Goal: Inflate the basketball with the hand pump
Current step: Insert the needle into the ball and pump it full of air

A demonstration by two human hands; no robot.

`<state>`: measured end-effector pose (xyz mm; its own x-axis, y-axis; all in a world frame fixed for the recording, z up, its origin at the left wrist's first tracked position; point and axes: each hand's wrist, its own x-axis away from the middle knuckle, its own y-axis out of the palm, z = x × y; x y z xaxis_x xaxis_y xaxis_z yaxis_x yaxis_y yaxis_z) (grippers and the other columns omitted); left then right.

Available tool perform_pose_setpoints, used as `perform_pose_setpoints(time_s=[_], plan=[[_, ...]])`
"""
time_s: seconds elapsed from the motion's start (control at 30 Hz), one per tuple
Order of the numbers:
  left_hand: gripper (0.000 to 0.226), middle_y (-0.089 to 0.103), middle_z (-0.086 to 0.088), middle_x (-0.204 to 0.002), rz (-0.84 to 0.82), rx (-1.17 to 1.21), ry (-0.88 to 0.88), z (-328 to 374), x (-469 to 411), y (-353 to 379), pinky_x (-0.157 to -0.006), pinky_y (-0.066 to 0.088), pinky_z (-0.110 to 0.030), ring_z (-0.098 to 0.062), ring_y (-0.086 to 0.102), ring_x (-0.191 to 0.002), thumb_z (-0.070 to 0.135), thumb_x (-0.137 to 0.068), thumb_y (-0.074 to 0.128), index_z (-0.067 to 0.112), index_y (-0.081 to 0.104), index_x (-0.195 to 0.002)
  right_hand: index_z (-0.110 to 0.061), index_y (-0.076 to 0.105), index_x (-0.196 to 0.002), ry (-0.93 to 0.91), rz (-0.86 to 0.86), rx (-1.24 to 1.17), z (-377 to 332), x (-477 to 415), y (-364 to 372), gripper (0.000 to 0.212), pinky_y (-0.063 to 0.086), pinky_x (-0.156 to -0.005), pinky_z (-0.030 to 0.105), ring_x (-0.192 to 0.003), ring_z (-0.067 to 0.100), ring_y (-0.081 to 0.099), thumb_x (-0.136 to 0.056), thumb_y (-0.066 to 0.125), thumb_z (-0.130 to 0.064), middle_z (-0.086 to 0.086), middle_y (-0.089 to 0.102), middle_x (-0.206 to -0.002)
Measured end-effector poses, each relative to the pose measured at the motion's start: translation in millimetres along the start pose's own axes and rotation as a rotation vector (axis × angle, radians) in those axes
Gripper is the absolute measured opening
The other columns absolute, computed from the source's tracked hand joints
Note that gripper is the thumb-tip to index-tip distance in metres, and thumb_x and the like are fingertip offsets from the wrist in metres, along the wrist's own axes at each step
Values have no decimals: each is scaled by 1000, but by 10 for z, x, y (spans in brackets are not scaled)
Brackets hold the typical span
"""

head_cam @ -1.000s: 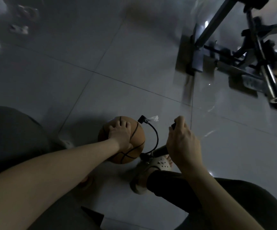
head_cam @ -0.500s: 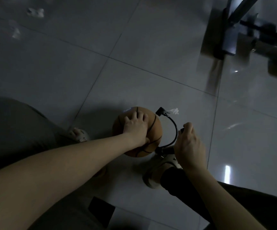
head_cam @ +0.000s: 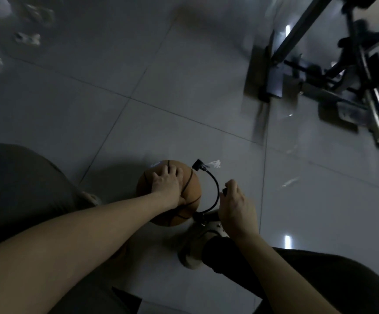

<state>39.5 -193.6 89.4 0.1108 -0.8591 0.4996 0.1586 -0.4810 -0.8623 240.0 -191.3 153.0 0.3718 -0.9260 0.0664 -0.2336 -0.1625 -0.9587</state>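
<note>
An orange basketball (head_cam: 190, 196) lies on the grey tiled floor between my feet. My left hand (head_cam: 167, 185) rests on top of it with fingers spread, holding it down. A black hose (head_cam: 215, 193) curves from a black connector at the ball's upper right, which has a white tag, down to the pump's base (head_cam: 198, 215) by my right shoe. My right hand (head_cam: 237, 210) grips the pump handle, whose dark end (head_cam: 224, 191) shows past my fingers. The pump's body is mostly hidden under that hand.
A dark metal frame with bars and tubes (head_cam: 352, 71) stands on the floor at the upper right. Small pale scraps (head_cam: 26, 38) lie at the far upper left. My right shoe (head_cam: 195, 245) sits just below the pump; my knees fill the lower corners.
My right hand has stayed on the pump handle, moving a little between frames, while my left hand keeps pressing the ball. The view swung left, then back toward the metal frame.
</note>
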Motion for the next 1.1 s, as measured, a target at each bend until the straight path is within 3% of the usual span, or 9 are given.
perform_pose_setpoints(time_s=[0.3,0.43,0.7,1.1], plan=[[109,16,-20,-161,22,-19,48,4,-2,1,-105,35,-61,-43,22,-145,64,-80,68,9,13,-156,-21,36,-109,-3,187,-60,-103,207,-792,15,53,-51,44,-59,19,57,-101,48,-27,0,59,-83],[108,19,-19,-160,34,-3,39,42,-7,-23,-103,37,-58,-42,25,-142,64,-78,70,10,16,-155,-22,36,-109,-17,173,-25,-108,190,-580,14,51,-50,42,-62,19,55,-100,42,-30,2,59,-90],[107,18,-18,-159,85,-29,20,47,-46,24,-100,37,-56,-41,28,-138,67,-78,69,12,17,-153,-20,36,-104,-9,108,3,10,-77,-232,11,49,-49,44,-58,20,50,-102,47,-21,3,55,-83],[110,12,-19,-164,75,-21,33,-12,-57,92,-107,30,-64,-45,19,-145,67,-82,66,11,9,-157,-19,42,-105,45,26,-32,117,-63,436,11,38,-48,30,-60,13,43,-101,50,-24,-1,49,-83]])
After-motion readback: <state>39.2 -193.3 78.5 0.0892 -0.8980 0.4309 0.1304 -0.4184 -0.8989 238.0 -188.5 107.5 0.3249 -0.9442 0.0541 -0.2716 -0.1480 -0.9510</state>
